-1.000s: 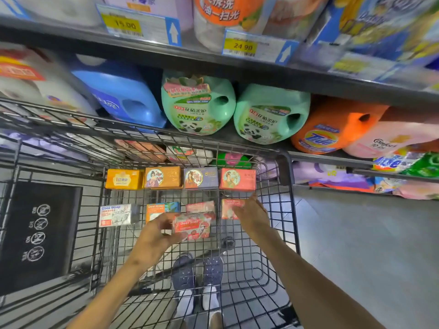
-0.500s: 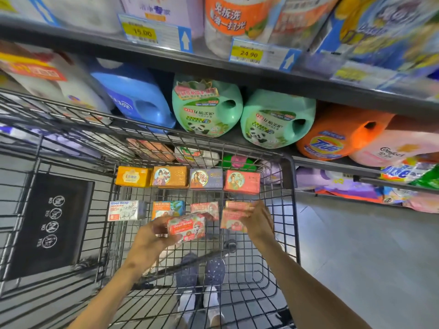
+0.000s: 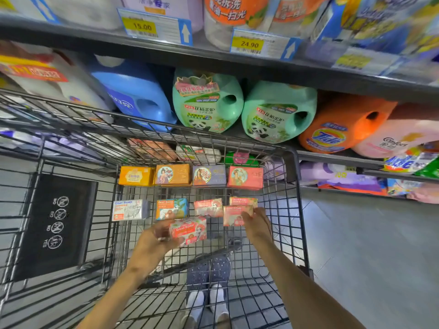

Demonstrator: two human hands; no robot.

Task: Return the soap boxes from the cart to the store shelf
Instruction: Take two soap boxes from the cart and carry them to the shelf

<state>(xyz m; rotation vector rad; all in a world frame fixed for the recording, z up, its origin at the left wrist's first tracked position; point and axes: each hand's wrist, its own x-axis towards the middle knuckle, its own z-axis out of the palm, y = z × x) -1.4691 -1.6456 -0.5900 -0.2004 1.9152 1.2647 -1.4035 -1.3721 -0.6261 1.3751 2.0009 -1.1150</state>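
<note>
Left hand (image 3: 154, 243): holds red Goat Soap box (image 3: 188, 230), lifted.
Right hand (image 3: 257, 225): has just picked pink soap box (image 3: 235, 216) off cart (image 3: 297, 210); shelving next.

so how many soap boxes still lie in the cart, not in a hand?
8. Far row of four: yellow box, orange box, purple box, red box. Near row: white box, teal box, pink box, another pink box partly hidden behind the right hand's box.
</note>
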